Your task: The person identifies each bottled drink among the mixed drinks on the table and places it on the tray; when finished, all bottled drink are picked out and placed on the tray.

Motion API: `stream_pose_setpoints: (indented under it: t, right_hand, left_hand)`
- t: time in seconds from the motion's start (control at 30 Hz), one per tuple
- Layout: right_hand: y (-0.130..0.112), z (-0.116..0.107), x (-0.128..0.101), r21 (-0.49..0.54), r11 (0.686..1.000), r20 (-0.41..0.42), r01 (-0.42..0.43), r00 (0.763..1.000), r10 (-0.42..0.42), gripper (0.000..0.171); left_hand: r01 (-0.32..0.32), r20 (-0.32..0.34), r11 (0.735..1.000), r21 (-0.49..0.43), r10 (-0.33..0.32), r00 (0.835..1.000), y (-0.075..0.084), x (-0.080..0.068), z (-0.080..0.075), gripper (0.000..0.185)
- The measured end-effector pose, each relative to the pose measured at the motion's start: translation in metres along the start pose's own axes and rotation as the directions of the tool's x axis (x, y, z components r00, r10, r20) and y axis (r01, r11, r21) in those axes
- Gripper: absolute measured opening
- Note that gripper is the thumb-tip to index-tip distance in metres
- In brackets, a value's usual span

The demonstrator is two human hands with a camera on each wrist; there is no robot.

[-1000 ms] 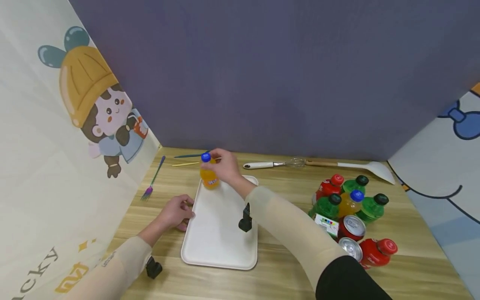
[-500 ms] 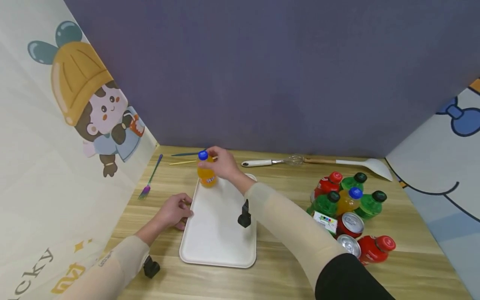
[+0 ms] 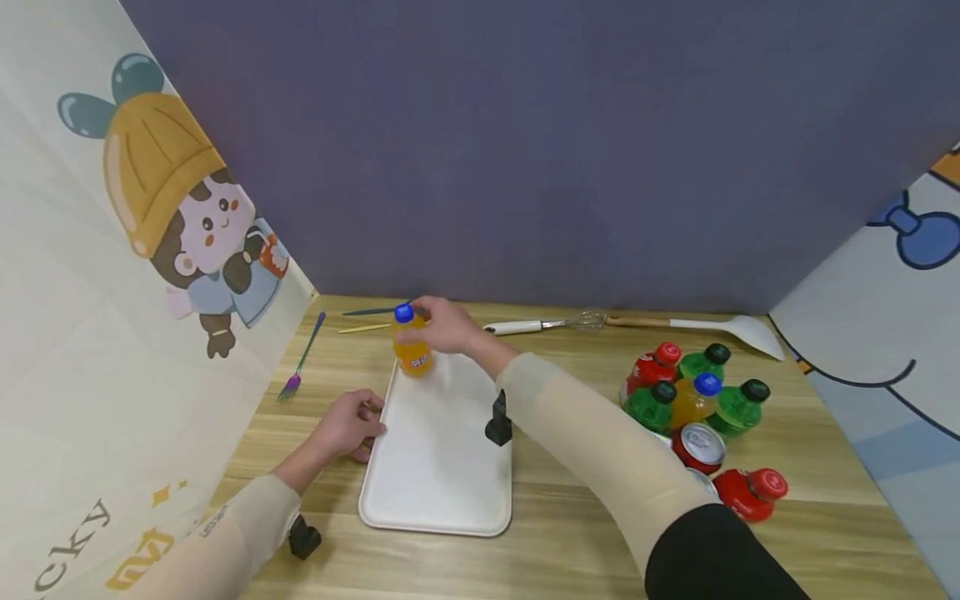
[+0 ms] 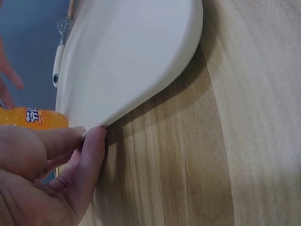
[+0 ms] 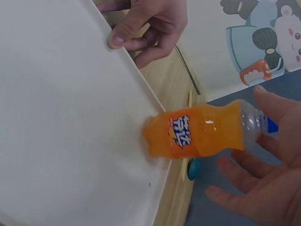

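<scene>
A white rectangular tray (image 3: pixel 435 467) lies on the wooden table. At its left edge my left hand (image 3: pixel 349 427) pinches the rim between thumb and fingers, as the left wrist view shows. An orange soda bottle (image 5: pixel 193 132) with a blue cap stands upright in the tray's far left corner. Around its upper part is my right hand (image 3: pixel 444 325), its fingers (image 5: pixel 240 176) spread and apart from the bottle in the right wrist view. The thumb is near the bottle's neck; whether it touches cannot be told.
To the right stand several green, red and orange bottles (image 3: pixel 693 400) and cans (image 3: pixel 701 446). A whisk (image 3: pixel 547 323) and a white-headed spatula (image 3: pixel 750 333) lie along the back wall. A colourful fork (image 3: pixel 300 367) and thin utensils (image 3: pixel 367 327) are at the left.
My right hand has loosened around the bottle and its forearm has shifted slightly right, covering more of the cans. The bottle and my left hand stay in place.
</scene>
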State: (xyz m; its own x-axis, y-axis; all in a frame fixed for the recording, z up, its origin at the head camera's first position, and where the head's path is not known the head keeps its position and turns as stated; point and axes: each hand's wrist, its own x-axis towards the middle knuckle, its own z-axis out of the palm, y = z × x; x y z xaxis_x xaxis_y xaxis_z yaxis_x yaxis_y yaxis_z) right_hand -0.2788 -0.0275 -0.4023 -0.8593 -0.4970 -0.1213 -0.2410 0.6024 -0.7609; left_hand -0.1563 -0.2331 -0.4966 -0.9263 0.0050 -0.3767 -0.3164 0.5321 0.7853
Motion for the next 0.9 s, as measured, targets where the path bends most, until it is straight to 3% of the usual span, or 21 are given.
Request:
stream_pose_setpoints:
  t: [0.17,0.47,0.9]
  right_hand:
    - [-0.002,-0.017,-0.009,-0.037,0.999,0.062,0.035,0.998,-0.033,0.071]
    - [-0.017,-0.046,-0.032,-0.077,0.991,0.005,0.109,0.994,-0.109,0.056]
    - [-0.028,-0.100,-0.078,-0.083,0.975,-0.027,0.207,0.977,-0.210,0.058]
  left_hand:
    - [-0.010,0.003,1.000,0.002,0.010,1.000,-0.002,-0.001,0.001,0.036]
    - [-0.020,0.016,1.000,0.007,0.020,1.000,0.003,-0.007,0.000,0.033]
    - [-0.014,0.013,0.998,0.056,0.014,1.000,0.003,-0.003,0.001,0.034]
